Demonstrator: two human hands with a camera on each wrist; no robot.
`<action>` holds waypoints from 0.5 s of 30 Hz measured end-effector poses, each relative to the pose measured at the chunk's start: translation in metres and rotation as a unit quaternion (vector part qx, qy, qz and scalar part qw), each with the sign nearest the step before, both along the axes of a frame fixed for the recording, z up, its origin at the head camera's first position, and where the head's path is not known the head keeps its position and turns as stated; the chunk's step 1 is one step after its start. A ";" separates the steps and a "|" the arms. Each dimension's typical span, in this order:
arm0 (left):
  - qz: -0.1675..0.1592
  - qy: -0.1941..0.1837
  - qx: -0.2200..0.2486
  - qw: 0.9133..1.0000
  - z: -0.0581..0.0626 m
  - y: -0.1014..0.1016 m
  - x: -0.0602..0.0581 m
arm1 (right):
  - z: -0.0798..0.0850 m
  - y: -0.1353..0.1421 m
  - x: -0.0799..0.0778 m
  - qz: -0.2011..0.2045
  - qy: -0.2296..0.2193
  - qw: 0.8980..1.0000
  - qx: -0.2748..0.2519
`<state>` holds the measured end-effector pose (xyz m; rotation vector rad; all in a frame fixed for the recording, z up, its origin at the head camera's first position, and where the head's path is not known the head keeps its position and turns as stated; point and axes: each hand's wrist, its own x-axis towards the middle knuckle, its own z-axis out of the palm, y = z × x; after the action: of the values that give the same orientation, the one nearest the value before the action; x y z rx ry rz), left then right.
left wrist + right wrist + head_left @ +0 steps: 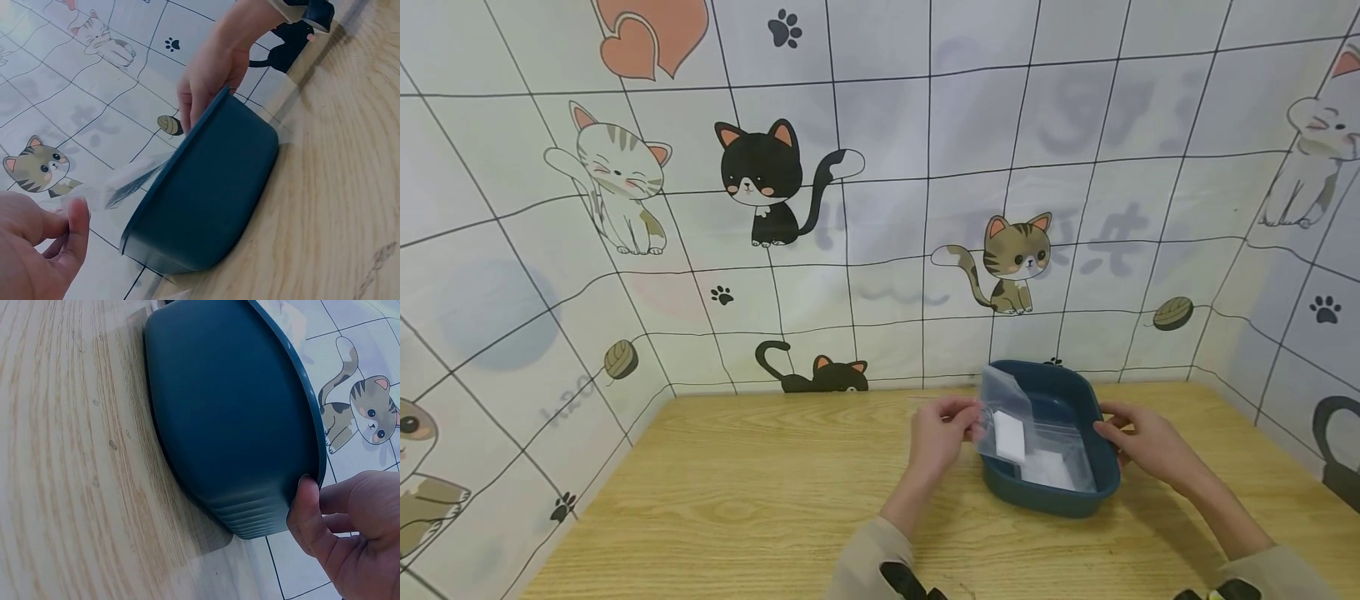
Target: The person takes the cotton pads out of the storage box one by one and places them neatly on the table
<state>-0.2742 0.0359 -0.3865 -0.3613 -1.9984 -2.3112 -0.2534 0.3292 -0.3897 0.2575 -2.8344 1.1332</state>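
Observation:
My left hand (942,432) pinches the edge of a clear plastic bag (1013,392) between thumb and fingers. A flat white rectangle (1009,437) shows inside that bag, which is held at the left rim of a dark blue plastic basin (1037,498). A second clear bag (1078,471) with a white piece in it lies in the basin. On the basin's right side, my right hand (1150,442) grips the rim. In the right wrist view the thumb (306,497) presses the outer wall just under the rim, with the other fingers partly hidden.
The basin stands on a light wood-grain table (760,483), towards its back right. Behind and at both sides rises a white gridded wall covering (887,225) printed with cartoon cats.

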 end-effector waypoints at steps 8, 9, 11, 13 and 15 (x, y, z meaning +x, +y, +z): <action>0.015 0.008 -0.007 1.000 0.004 -0.011 -0.006 | 0.000 0.000 0.000 0.001 -0.001 1.000 -0.003; 0.015 0.007 -0.007 1.000 0.005 -0.012 -0.006 | 0.000 0.000 0.000 0.001 0.000 1.000 -0.002; 0.019 0.001 -0.007 1.000 0.005 -0.014 -0.007 | 0.000 0.000 0.000 0.001 0.002 1.000 0.001; 0.022 -0.004 -0.008 1.000 0.006 -0.017 -0.008 | 0.000 0.001 0.000 0.001 0.003 1.000 0.003; 0.026 -0.011 -0.008 1.000 0.007 -0.019 -0.009 | -0.001 0.000 0.000 0.001 0.004 1.000 0.005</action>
<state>-0.2831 0.0167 -0.3790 -0.2821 -2.0132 -2.2794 -0.2539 0.3297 -0.3903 0.2646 -2.8348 1.1153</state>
